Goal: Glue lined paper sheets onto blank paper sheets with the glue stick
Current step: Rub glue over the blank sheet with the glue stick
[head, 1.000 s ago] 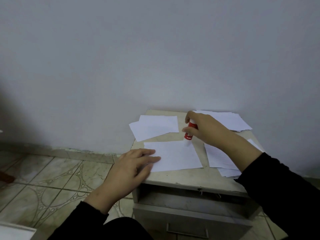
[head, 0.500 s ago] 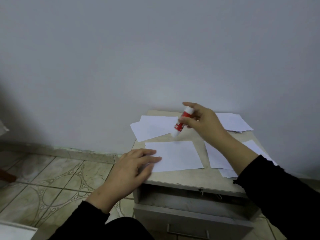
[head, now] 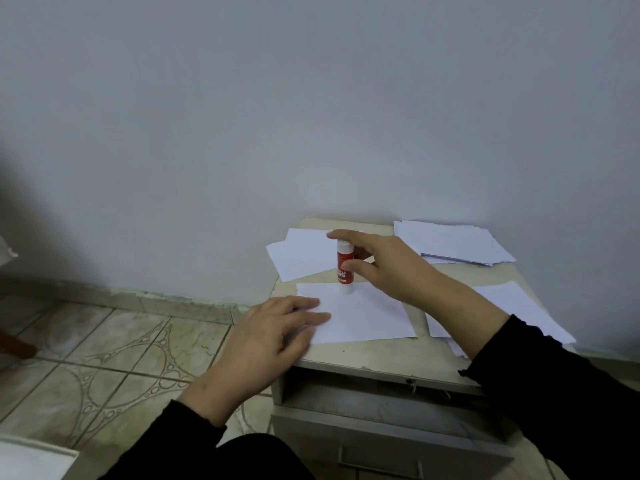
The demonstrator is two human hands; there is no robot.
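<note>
White paper stacks [head: 457,242] flank glue stick [head: 345,265]

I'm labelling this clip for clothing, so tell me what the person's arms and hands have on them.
Both arms wear long black sleeves, the left sleeve and the right sleeve, each ending at the wrist with a slightly gathered cuff. The left hand and right hand are bare: no gloves, and no rings, watch or bracelet show.
</note>
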